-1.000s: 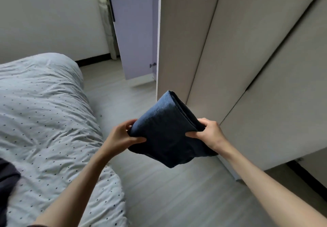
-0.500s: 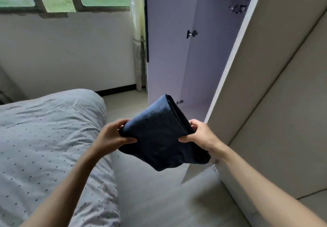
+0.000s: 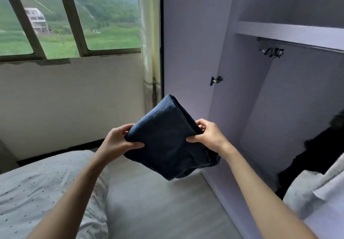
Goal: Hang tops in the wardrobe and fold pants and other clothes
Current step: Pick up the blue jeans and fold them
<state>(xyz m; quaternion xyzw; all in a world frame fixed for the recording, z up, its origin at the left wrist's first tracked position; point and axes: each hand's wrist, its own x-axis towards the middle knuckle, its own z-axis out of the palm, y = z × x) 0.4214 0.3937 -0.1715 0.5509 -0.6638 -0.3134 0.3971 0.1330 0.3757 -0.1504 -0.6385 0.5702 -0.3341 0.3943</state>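
Blue folded denim pants (image 3: 168,138) sat in the air before the open pale wardrobe (image 3: 260,108). Our left hand (image 3: 119,140) and right hand (image 3: 208,136) pinched both sides. We needed to keep them flat and level going in.

Worn on the head, one wide-angle view only, so nothing shared with a second. Faced forward and slightly down along both forearms, close on the left hand (image 3: 119,140) and right hand (image 3: 208,136) at centre. Took in window (image 3: 104,15) at 11 o'clock, open wardrobe (image 3: 279,99) at 2 o'clock, bed (image 3: 37,192) at 8 o'clock.
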